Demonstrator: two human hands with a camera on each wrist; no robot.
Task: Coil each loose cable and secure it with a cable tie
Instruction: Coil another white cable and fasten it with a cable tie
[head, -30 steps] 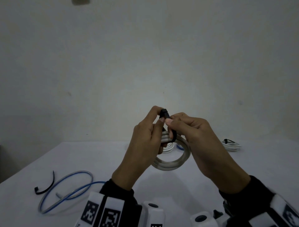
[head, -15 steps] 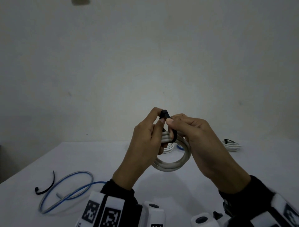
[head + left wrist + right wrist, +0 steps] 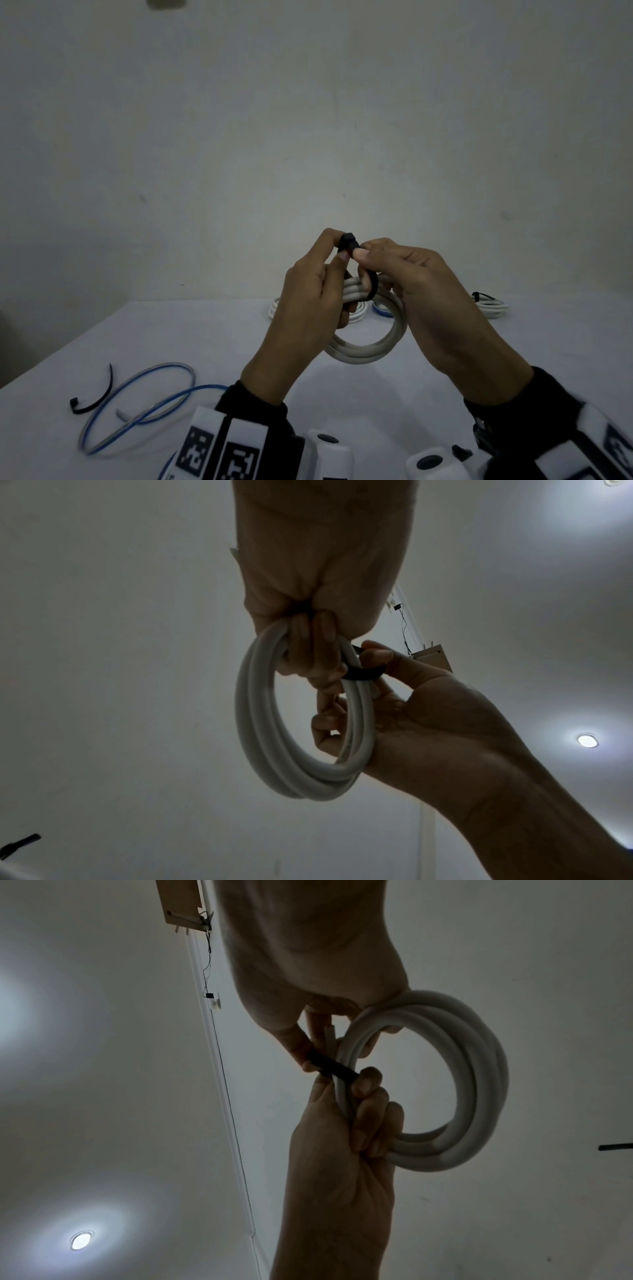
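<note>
Both hands are raised above the table with a white cable coil [image 3: 370,349] between them. A black cable tie [image 3: 371,284] loops round the top of the coil. My left hand [image 3: 339,246] pinches the tie's head between thumb and forefinger, while its lower fingers curl round the coil [image 3: 260,723]. My right hand [image 3: 364,251] pinches the tie's strap right beside the head. In the right wrist view the tie [image 3: 334,1068] crosses the coil [image 3: 479,1083] strands between the two hands.
On the white table [image 3: 205,335], a loose blue cable [image 3: 137,404] lies at the near left with a spare black tie [image 3: 96,401] beside it. A tied white coil [image 3: 489,301] rests at the far right. Other coils [image 3: 274,306] sit behind my hands.
</note>
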